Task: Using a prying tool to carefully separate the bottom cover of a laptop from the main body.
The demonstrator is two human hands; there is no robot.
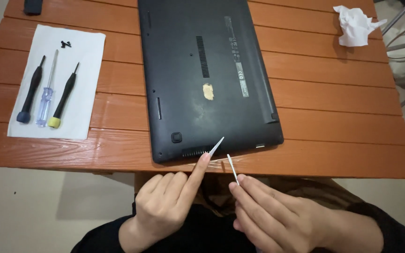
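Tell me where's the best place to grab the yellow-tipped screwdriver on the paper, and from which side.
Grip the yellow-tipped screwdriver around its thick black handle, just above the yellow cap. It lies flat, slanted, as the rightmost of three; the clear-handled screwdriver sits close on its left, so probably come from the right, over the bare paper sheet.

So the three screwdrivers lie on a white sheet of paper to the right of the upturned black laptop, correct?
Not quite: the head view shows the three screwdrivers on the white sheet of paper to the left of the upturned black laptop, not its right.
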